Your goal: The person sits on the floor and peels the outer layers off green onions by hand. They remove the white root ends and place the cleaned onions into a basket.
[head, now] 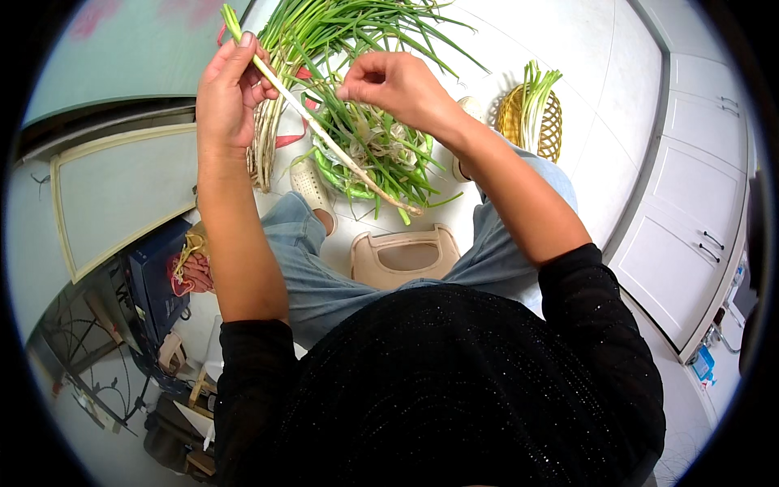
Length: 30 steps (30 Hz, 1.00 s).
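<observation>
My left hand grips a long scallion near its green, trimmed-looking top. The white stalk slants down to the right, ending in a brownish root tip. My right hand is a short way to the right of the stalk, thumb and forefinger pinched together. Green leaves lie behind those fingertips, and whether a strip is between them is unclear. Below it, a green basin with a clear plastic lining holds scallion leaves and papery peelings. A large bunch of unpeeled scallions lies on the floor at the left.
Cleaned scallions rest in a yellow woven basket at the right. A beige plastic stool is between my legs. White cabinets line the right side; a dark blue box and a pale cabinet door are at left.
</observation>
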Tool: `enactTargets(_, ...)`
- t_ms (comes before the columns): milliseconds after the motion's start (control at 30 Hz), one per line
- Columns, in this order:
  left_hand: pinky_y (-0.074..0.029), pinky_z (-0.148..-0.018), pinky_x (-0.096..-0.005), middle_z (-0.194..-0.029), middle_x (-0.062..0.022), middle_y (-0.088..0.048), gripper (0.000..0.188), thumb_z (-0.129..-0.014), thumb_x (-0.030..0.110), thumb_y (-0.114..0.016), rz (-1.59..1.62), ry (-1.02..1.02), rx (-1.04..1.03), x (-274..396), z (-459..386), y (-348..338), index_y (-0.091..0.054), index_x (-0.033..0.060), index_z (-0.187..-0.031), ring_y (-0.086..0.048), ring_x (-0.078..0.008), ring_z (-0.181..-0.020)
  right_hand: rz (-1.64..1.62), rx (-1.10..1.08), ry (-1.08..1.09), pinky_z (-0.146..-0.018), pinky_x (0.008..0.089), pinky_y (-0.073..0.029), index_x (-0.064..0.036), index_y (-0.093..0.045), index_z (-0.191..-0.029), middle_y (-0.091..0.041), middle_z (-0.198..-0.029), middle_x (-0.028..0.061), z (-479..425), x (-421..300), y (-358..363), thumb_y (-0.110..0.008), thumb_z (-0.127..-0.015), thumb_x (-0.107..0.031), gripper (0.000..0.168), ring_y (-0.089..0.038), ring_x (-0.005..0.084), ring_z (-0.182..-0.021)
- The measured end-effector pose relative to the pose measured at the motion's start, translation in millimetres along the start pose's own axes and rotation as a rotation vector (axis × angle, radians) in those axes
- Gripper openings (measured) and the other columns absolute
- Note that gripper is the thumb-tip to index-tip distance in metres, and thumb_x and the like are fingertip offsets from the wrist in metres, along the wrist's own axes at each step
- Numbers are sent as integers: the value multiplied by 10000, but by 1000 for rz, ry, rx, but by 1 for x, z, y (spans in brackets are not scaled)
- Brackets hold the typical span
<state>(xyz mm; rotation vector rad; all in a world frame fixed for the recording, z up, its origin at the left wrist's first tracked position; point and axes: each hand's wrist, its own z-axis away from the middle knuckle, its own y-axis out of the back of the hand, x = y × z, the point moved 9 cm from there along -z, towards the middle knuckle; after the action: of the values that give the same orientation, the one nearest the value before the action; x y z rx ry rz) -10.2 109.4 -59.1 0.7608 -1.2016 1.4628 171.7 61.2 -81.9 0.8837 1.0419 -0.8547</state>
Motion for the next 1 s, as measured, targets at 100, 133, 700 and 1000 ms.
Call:
enactTargets(100, -467, -473, -223, -726, -33, -555, 215, -919, 241, -596, 12, -12, 2, 3, 2, 0, -568, 39, -851, -521, -99, -552, 365, -95, 25, -695, 276, -499, -33, -672, -900, -700, -846, 63, 5, 3, -14, -660, -782, -74, 125, -646, 146, -734)
enactTargets(133, -466, -471, -223, -723, -33, -554, 215, -917, 239, -600, 3, -9, 0, 3, 2, 1, -569, 38, -850, -520, -98, -549, 415, -172, 11, -716, 289, -505, -39, -677, -913, -701, -844, 69, 7, 7, -20, -653, -767, -57, 149, -657, 169, -749)
enactTargets(700, -514, -529, -189, -748, -24, -592, 280, -954, 258, -541, -141, 122, -220, -18, 9, -36, -633, -3, -996, -553, -50, -618, -224, -91, 20, -661, 218, -464, -33, -657, -979, -667, -877, 2, -2, -12, -8, -567, -926, -265, 255, -591, 83, -761)
enactTargets(1000, -525, -580, -202, -795, -13, -590, 318, -970, 245, -496, -150, 175, -267, -33, 11, -52, -615, -30, -1077, -559, -60, -654, -414, -39, -15, -605, 207, -432, -48, -637, -841, -622, -756, -8, -1, -8, -8, -648, -881, -260, 216, -568, 61, -683)
